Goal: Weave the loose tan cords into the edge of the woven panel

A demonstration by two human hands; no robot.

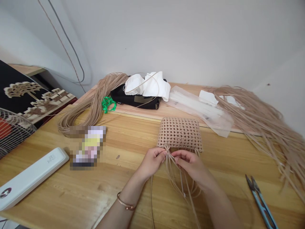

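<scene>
A tan woven piece (179, 132) with a knotted grid surface lies on the wooden table before me. From its near edge hang several loose tan cords (171, 173), crossing one another just below its left corner. My left hand (154, 159) pinches cords at that crossing between thumb and forefinger. On the other side of it, my right hand (189, 163) also grips cords, thumb against the fingers. The fingertips of both hands are close together, near the woven edge. Which single strand each hand holds is too small to tell.
Blue-handled thread snips (260, 200) lie at right. Long tan cord bundles (95, 101) spread at back left and far right. A black bag (135, 98) with white paper, a plastic sleeve (202, 109), a blurred phone (89, 148) and a white elongated case (34, 178) also occupy the table.
</scene>
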